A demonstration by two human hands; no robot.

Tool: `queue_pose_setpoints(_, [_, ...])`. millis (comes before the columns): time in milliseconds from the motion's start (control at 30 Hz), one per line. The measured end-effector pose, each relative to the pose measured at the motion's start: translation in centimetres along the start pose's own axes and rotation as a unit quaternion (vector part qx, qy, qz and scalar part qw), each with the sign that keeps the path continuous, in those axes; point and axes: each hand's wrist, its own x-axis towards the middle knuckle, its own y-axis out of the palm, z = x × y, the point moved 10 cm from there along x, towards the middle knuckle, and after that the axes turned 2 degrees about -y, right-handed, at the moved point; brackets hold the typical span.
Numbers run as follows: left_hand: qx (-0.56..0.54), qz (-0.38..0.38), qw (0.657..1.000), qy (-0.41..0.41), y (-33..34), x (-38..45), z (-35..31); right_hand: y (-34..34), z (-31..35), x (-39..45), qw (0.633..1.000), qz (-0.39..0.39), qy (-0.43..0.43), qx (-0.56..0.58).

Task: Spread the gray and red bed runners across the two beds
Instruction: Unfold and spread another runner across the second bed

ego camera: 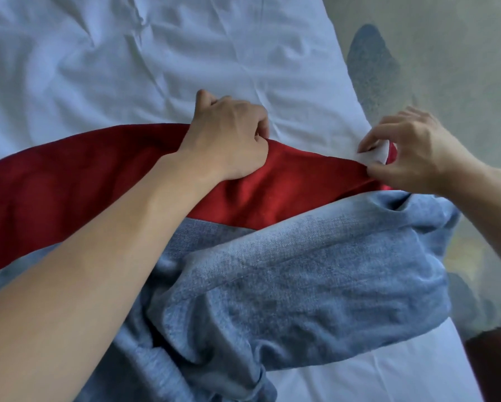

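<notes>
A: Head view, what do you have?

B: I see a wrinkled white bed sheet filling most of the frame. A red fabric bed runner lies in a band across it, from the left edge to the right side of the bed. A gray-blue woven bed runner sits bunched in a heap just below the red one, overlapping its lower edge.

A: Hands?

B: Left hand has its fingers curled, gripping the upper edge of the red runner near mid-bed. Forearm crosses over both runners. Right hand pinches the red runner's end at the bed's right edge, thumb and fingers closed on the cloth. A small white tag or patch shows between those fingers. I can't tell whether it belongs to the sheet or the runner.

A: Runner flat?

B: No. Red one is creased and lifted between the two hands, flatter toward the left. Gray one is fully crumpled, not spread.

A: Anything else?

B: Patterned gray-green carpet right of the bed, with a dark blue blotch in the pattern. Dark reddish object at bottom right, unclear what.
</notes>
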Motion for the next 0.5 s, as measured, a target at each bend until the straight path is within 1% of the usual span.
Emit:
queue_pose_setpoints(67, [-0.001, 0.007, 1.000, 0.006, 0.1, 0.1, -0.3, -0.1, 0.6, 0.3, 1.000, 0.014, -0.024, 0.012])
queue_pose_setpoints(133, [0.000, 0.006, 1.000, 0.005, 0.0, 0.3, -0.4, 0.2, 1.8, 0.4, 0.998, 0.012, -0.054, 0.010])
queue_pose_setpoints(267, [-0.006, 0.012, 1.000, 0.003, 0.2, 0.4, -1.5, 0.7, 3.2, 0.6, 0.997, -0.043, -0.064, -0.007])
queue_pose_setpoints(367, [0.010, 0.019, 0.999, 0.039, 1.0, 0.3, -4.0, 0.6, 2.9, 0.8, 0.996, -0.062, -0.055, -0.013])
queue_pose_setpoints(433, [0.040, 0.043, 0.996, 0.062, 2.3, 0.2, -5.8, 0.7, 2.9, 0.8, 0.997, -0.051, -0.049, -0.005])
queue_pose_setpoints(500, [0.072, 0.073, 0.992, 0.079, 3.9, 0.2, -7.5, 1.1, 2.7, 0.3, 0.999, -0.023, -0.042, -0.007])
